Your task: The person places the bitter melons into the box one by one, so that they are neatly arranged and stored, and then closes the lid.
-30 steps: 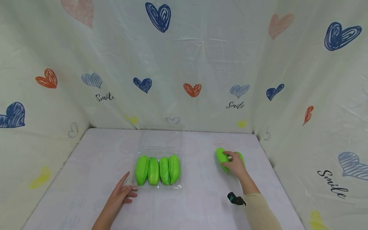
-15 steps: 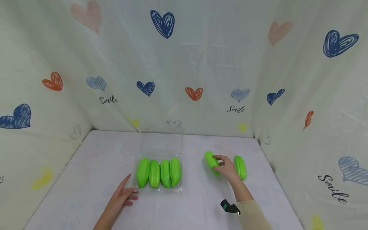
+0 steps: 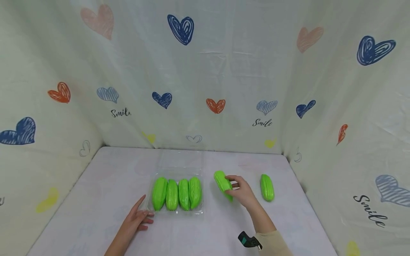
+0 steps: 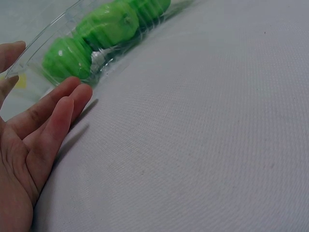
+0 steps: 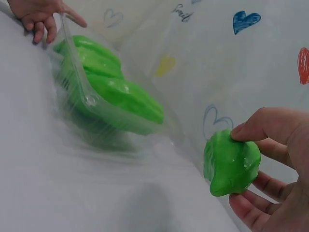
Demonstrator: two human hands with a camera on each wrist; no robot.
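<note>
My right hand (image 3: 241,192) grips a bright green, ridged, long toy vegetable (image 3: 222,183) between thumb and fingers. The right wrist view shows this vegetable (image 5: 231,164) end-on, held clear of the tabletop. Left of it stands a clear plastic box (image 3: 203,209) with its lid (image 3: 180,158) folded back. Several similar vegetables (image 3: 172,195) lie in it side by side. At the box's near left corner rests my left hand (image 3: 136,217), its fingers loosely extended. In the left wrist view the fingertips (image 4: 82,92) are close to the box wall; whether they all touch cannot be told.
Another green vegetable (image 3: 267,187) lies by itself on the right part of the white table (image 3: 205,238). Behind and at both sides hangs a pale curtain (image 3: 237,78) printed with hearts. A dark device (image 3: 249,240) sits at my right wrist.
My right hand has carried the green vegetable leftward, nearer the box. The lone vegetable on the right has come into full view. My left hand has stayed at the box corner.
</note>
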